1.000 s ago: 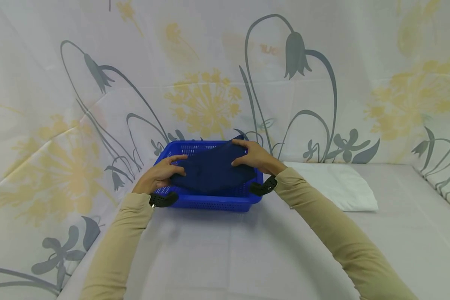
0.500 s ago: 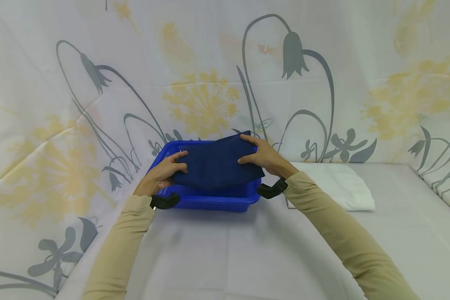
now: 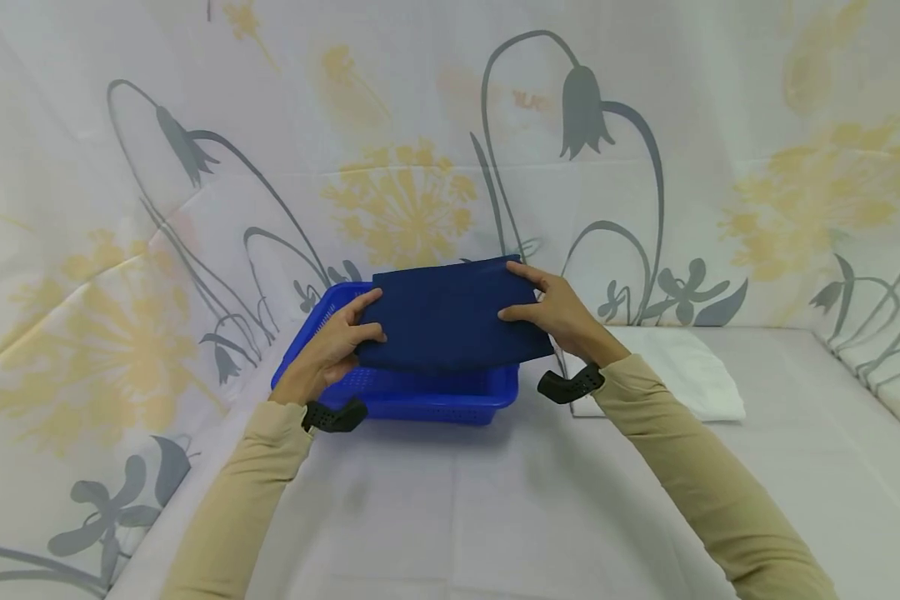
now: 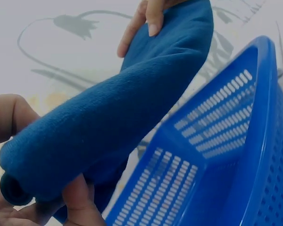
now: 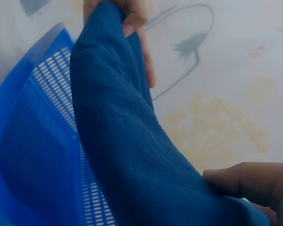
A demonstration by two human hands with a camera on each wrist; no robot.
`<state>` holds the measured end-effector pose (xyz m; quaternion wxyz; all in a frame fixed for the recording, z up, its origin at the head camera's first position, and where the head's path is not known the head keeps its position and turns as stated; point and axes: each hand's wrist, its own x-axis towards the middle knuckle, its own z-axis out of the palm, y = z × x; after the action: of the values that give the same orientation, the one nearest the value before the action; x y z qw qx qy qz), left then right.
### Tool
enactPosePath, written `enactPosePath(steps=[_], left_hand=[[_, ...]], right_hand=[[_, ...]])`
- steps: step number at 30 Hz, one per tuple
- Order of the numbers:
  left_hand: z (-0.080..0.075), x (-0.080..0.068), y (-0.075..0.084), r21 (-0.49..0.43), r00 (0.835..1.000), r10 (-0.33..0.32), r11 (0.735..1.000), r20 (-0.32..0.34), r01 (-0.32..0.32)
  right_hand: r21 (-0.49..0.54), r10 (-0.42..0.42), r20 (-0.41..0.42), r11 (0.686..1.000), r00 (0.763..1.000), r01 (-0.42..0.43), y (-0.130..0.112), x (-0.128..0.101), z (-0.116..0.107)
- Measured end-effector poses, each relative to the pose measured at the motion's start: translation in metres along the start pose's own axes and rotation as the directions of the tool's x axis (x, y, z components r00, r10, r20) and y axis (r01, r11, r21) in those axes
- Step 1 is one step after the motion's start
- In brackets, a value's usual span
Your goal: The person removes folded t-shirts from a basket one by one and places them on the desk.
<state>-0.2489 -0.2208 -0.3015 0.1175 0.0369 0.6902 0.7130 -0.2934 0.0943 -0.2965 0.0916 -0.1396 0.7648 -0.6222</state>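
Note:
A folded navy blue cloth (image 3: 450, 317) is held up above a blue plastic basket (image 3: 427, 410), stretched between both hands. My left hand (image 3: 336, 343) grips its left end, thumb and fingers on either side. The right hand (image 3: 562, 315) pinches the right end in the same way. In the left wrist view the cloth (image 4: 113, 108) shows a thick rounded fold, and the perforated basket (image 4: 264, 117) is below it. From the right wrist, the cloth (image 5: 127, 136) sags a little between the hands. No contents show in the visible part of the basket.
A folded white cloth (image 3: 675, 375) lies on the pale tabletop (image 3: 495, 500), right of the basket. Behind stands a white sheet with grey and yellow flowers (image 3: 412, 204). Dark straps (image 3: 570, 386) are on both wrists.
Both hands have raised the navy cloth out of the basket and shifted it right. It now looks flatter and more spread, and more of the basket's left side shows.

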Motion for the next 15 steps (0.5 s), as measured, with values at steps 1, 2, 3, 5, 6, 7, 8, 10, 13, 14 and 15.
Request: enactPosePath(steps=[1,2,3,5,6,7,8,10,13,14,15], left_hand=[[0.002,-0.001,0.000,-0.010,1.000,0.010,1.000,0.004,-0.010],[0.004,-0.001,0.000,-0.021,1.000,0.019,1.000,0.007,-0.019],[0.006,-0.001,0.000,-0.033,0.999,0.029,0.999,0.015,-0.028],[0.010,-0.001,-0.001,-0.080,0.998,0.047,0.996,0.040,-0.044],[0.012,-0.002,-0.001,-0.090,0.998,0.053,0.995,0.042,-0.049],[0.014,-0.002,-0.002,-0.095,0.997,0.057,0.994,0.045,-0.053],[0.017,-0.002,-0.002,-0.096,0.997,0.061,0.994,0.045,-0.057],[0.021,-0.003,-0.002,-0.105,0.996,0.072,0.992,0.046,-0.066],[0.027,-0.005,-0.001,-0.120,0.994,0.093,0.989,0.054,-0.086],[0.029,-0.005,-0.001,-0.125,0.993,0.103,0.988,0.060,-0.095],[0.031,-0.006,-0.001,-0.127,0.992,0.110,0.987,0.063,-0.101]], right_hand=[[0.007,-0.002,-0.005,1.000,1.000,0.002,0.000,-0.002,-0.002],[0.013,-0.002,-0.010,1.000,1.000,0.002,0.000,-0.003,-0.004],[0.015,-0.001,-0.016,1.000,1.000,0.001,0.000,-0.005,-0.005],[0.017,0.006,-0.027,1.000,1.000,-0.006,0.001,-0.009,-0.009],[0.019,0.008,-0.032,1.000,0.999,-0.008,0.001,-0.012,-0.010],[0.015,0.008,-0.036,1.000,0.999,-0.008,0.000,-0.014,-0.012],[0.015,0.009,-0.040,1.000,0.999,-0.008,0.000,-0.017,-0.013],[0.008,0.008,-0.050,1.000,0.999,-0.007,-0.002,-0.022,-0.017],[-0.001,-0.006,-0.058,1.000,0.998,0.006,-0.004,-0.029,-0.022],[-0.001,-0.009,-0.061,1.000,0.998,0.009,-0.004,-0.031,-0.023],[-0.005,-0.010,-0.065,1.000,0.998,0.010,-0.005,-0.034,-0.025]])
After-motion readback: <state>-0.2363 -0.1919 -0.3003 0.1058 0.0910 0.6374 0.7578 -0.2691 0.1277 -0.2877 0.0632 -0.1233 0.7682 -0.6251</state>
